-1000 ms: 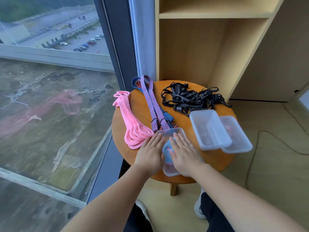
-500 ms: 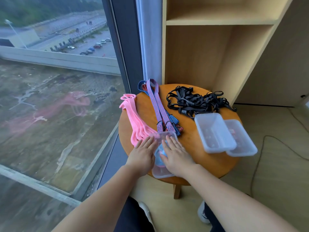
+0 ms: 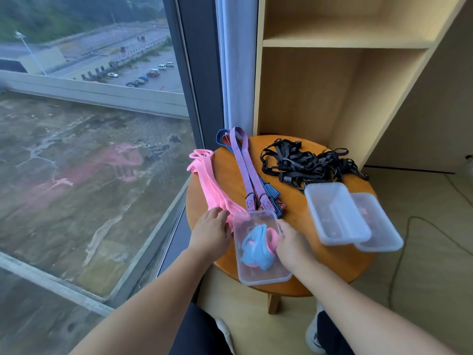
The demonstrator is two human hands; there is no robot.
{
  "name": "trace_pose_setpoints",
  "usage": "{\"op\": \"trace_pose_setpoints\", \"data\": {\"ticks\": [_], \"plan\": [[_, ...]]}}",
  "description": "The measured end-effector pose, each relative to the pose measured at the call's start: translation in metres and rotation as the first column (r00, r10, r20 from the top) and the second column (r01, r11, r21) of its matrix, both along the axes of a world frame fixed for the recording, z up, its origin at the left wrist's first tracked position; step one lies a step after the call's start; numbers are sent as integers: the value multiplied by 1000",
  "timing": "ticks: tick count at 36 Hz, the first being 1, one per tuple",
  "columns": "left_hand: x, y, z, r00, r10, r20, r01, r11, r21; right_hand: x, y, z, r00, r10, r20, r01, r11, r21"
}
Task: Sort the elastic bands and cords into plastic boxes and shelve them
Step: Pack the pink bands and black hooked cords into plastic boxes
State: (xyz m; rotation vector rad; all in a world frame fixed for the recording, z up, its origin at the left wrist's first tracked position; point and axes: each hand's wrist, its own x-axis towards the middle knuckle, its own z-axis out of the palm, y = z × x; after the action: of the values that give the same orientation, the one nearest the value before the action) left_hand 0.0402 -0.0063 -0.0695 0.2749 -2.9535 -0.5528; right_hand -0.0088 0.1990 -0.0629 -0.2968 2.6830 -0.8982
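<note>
Clear box (image 3: 259, 272), blue and pink bands (image 3: 254, 245) bunched inside, near table (image 3: 332, 272) edge. Left hand (image 3: 211, 233) flat alongside; right hand (image 3: 291, 243) on its rim, grip unclear.

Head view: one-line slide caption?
Left hand beside, right hand gripping a clear box of blue-pink bands on a round table.

On your right hand (image 3: 293, 243) the fingertips tuck out of sight at the right wall of the near box (image 3: 261, 276). The rightmost clear box (image 3: 381, 230) lies half under the middle clear box (image 3: 335, 213) — something reddish inside is too blurred to name. The shelf unit (image 3: 345, 44) runs off the top edge.
</note>
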Motion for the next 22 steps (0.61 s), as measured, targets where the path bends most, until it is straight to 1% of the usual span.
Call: {"op": "trace_pose_setpoints", "data": {"ticks": [3, 9, 11, 14, 16, 18, 20, 22], "plan": [[0, 1, -6, 1000, 24, 10, -24, 1000, 7, -1, 2, 1, 999, -54, 7, 54, 997, -49], [4, 3, -10, 1000, 21, 5, -21, 999, 26, 4, 7, 7, 1000, -23, -3, 23, 1000, 6], [3, 0, -11, 999, 34, 38, -35, 999, 12, 2, 10, 11, 1000, -7, -21, 7, 1000, 26], [-1, -5, -11, 987, 49, 153, -50, 999, 1, 1, 13, 17, 999, 21, -39, -19, 998, 55], [-7, -8, -9, 976, 11, 219, -3, 999, -40, 1, 15, 20, 997, 37, -69, -33, 998, 61], [-16, -11, -6, 971, -51, 234, 79, 991, -109, 2, 16, 23, 994, 50, -101, -41, 996, 83], [-28, -13, 0, 962, -88, 258, 141, 970, -197, 3, 18, 24, 992, 59, -110, -49, 994, 93], [-39, -13, 4, 943, -110, 315, 196, 946, -258, 3, 20, 25, 990, 81, -114, -70, 993, 98]]}}
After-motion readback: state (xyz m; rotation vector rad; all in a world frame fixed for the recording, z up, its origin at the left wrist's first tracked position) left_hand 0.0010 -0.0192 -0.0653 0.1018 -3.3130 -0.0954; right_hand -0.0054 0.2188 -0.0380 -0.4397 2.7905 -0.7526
